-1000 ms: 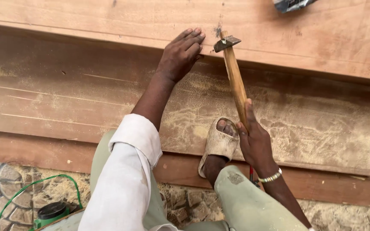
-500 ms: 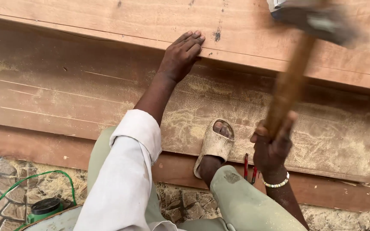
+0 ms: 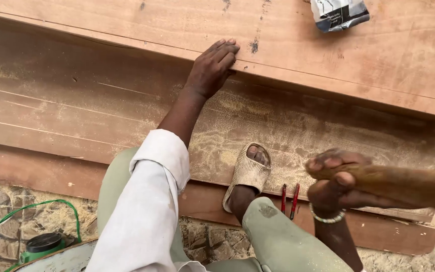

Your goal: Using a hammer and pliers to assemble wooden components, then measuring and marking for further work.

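My left hand (image 3: 212, 68) lies flat, fingers together, pressing on the edge of the upper wooden board (image 3: 288, 38), close to a dark mark on that board. My right hand (image 3: 336, 184), with a beaded bracelet at the wrist, is closed around a wooden hammer handle (image 3: 409, 186) that points right, blurred by motion; the hammer head is out of view. My foot in a beige sandal (image 3: 247, 174) rests on the lower, sawdust-covered board (image 3: 101, 116).
Red-handled pliers (image 3: 289, 200) lie by the sandal. A crumpled silver-and-dark packet (image 3: 339, 13) sits on the upper board at the top right. A green cable (image 3: 23, 211) and a green container with a black lid (image 3: 41, 246) are on the stone paving at the lower left.
The hammer stood on the upper board, then swung up and back; now its handle lies low and to the right in my right hand. My left hand stayed on the board edge.
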